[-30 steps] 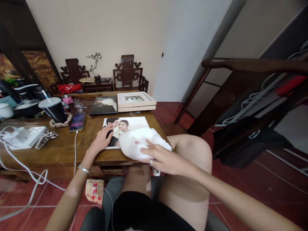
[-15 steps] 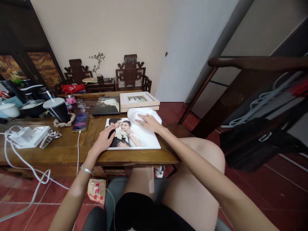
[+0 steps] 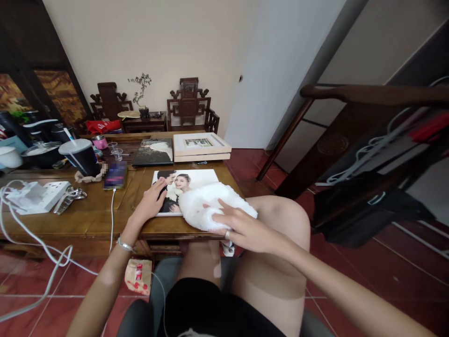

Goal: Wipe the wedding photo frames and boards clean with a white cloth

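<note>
A wedding photo panel (image 3: 200,177) lies flat near the front edge of the wooden table (image 3: 105,224). My left hand (image 3: 151,200) rests on the panel's left side, fingers stretched out and flat. In my right hand (image 3: 242,227) is a fluffy white cloth (image 3: 210,199), gripped with the fingers bent into it. The cloth covers the panel's lower right part and hangs a little over the table edge. Part of the picture is hidden under it.
Behind the panel lie a dark photo album (image 3: 153,152) and stacked light-framed pictures (image 3: 202,146). To the left are a phone (image 3: 115,175) on a cable, a black cup (image 3: 80,157) with a straw and a white power strip (image 3: 52,196). A wooden chair (image 3: 329,135) stands at the right.
My right hand has drawn the white cloth from the panel's far right corner toward me, over its lower right part. My left hand stays on the panel's left side.
</note>
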`<state>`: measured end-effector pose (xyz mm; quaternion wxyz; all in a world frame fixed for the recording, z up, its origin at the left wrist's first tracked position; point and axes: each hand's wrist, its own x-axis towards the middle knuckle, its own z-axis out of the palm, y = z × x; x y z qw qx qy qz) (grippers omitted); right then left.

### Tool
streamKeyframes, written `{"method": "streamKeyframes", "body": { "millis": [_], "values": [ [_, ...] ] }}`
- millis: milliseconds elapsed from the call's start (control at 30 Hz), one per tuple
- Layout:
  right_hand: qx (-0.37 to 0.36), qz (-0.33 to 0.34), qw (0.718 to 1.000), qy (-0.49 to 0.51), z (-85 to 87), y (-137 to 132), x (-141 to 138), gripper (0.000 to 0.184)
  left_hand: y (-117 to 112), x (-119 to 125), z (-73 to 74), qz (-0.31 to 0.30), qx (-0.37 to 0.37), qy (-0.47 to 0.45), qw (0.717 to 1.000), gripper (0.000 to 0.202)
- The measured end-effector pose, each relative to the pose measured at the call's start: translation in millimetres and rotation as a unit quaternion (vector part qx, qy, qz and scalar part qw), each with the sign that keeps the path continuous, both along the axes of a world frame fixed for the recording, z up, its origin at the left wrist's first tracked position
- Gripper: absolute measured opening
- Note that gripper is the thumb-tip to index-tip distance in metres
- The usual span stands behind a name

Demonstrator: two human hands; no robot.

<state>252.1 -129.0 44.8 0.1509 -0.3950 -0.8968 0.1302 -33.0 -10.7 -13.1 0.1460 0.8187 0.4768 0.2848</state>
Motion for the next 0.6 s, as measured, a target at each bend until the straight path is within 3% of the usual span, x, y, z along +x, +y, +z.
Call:
{"method": "streamKeyframes", "body": {
  "millis": [67, 200, 367, 467, 600],
  "values": [
    [0.002, -0.016, 1.000, 0.013, -0.5, 16.8, -0.3, 0.021, 0.1, -0.7, -0.2, -0.002, 0.000, -0.004, 1.000, 0.046],
    [0.035, -0.043, 0.998, 0.026, -5.1, 76.7, -6.0, 0.020, 0.1, -2.6, 0.6, -0.014, -0.003, -0.004, 1.000, 0.047],
    [0.057, -0.118, 0.991, 0.017, -9.0, 135.3, -21.5, 0.021, -1.4, -2.7, 3.7, -0.007, -0.002, -0.008, 1.000, 0.048],
    [0.072, -0.122, 0.990, -0.004, -15.8, 134.4, -26.0, 0.020, -2.2, -1.8, 4.9, -0.005, -0.001, -0.010, 1.000, 0.048],
    [0.068, -0.061, 0.996, -0.009, -22.1, 87.1, -21.9, 0.022, -1.5, -0.8, 3.7, 0.004, -0.006, -0.004, 1.000, 0.048]
  ]
}}
